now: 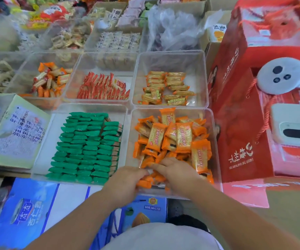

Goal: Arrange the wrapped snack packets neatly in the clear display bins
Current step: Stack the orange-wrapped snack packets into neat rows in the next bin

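Head view catches the left hand (127,179) and right hand (175,170) at the near end of the clear bin (145,112), both curled round jumbled orange packets (181,136), likely gathering them to line up like the green packets (87,147) alongside.

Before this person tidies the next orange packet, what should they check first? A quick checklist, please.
1. Both hands in the right bin: ok, the left hand and right hand are at its near edge.
2. Left hand has a grip: ok, its fingers curl round some orange packets.
3. Right hand has a grip: cannot tell, its fingertips are blurred among the packets.
4. Orange packets in neat rows: not ok, they lie jumbled at all angles.
5. Green packets next door neat: ok, lined up in rows.
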The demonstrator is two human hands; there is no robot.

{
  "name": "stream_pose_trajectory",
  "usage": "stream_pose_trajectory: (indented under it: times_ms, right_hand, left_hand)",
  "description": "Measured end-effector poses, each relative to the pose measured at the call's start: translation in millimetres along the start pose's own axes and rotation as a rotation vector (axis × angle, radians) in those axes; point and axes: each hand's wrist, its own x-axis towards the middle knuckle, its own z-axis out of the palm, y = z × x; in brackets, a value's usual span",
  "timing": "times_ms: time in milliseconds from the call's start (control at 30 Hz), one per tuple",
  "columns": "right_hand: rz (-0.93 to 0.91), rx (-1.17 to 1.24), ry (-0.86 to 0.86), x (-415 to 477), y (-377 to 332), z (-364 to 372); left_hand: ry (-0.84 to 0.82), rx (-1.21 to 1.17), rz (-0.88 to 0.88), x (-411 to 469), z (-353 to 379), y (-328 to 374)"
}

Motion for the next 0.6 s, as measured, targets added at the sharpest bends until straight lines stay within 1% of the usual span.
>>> stream_pose_trajectory:
  times_ms: [133,200,267,467,600]
  right_hand:
    - [0.018,-0.014,0.016,4.2,-3.8,-1.9]
    - [0.019,-0.031,0.020,5.6,-6.1,-3.4]
    - [0.019,-0.041,0.016,7.8,-8.5,-5.4]
    - [0.046,-0.049,0.037,11.4,-10.3,-7.0]
    - [0.073,-0.015,0.082,12.9,-10.9,-2.5]
  left_hand:
    - [-0.237,0.246,-0.002,9.4,-1.7,-0.9]
    - [-0.370,0.316,-0.002,14.6,-0.5,3.6]
    - [-0.448,0.343,-0.017,18.6,5.7,5.8]
    - [-0.446,0.444,-0.134,35.6,11.1,9.5]
    - [-0.393,0.410,-0.271,39.9,9.9,18.2]
